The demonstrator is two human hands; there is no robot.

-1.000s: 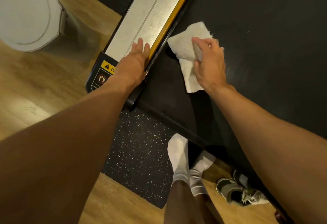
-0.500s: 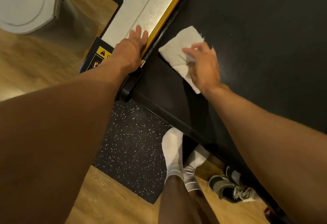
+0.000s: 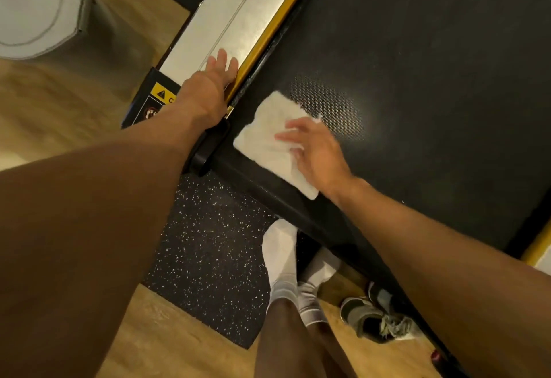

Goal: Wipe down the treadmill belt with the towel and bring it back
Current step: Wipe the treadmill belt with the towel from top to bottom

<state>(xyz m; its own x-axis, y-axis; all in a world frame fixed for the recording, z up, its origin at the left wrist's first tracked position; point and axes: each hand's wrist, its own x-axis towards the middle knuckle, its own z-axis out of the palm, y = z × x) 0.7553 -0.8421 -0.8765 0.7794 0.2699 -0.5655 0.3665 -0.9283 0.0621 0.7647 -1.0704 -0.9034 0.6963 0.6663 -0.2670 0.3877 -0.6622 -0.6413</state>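
Fingers [image 3: 287, 136] of right hand [image 3: 320, 155] lie spread atop towel [image 3: 265, 130] on belt [image 3: 417, 79].

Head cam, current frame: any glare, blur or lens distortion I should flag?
Head view: warm light, a soft glare patch on the treadmill belt just past the towel shows its dotted texture; head view: white bin and wooden floor at left are smeared, right hand slightly soft; head view: wide-angle stretch swells both forearms near the bottom edge.

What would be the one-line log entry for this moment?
step: wipe | right hand: presses towel on belt | left hand: flat on side rail
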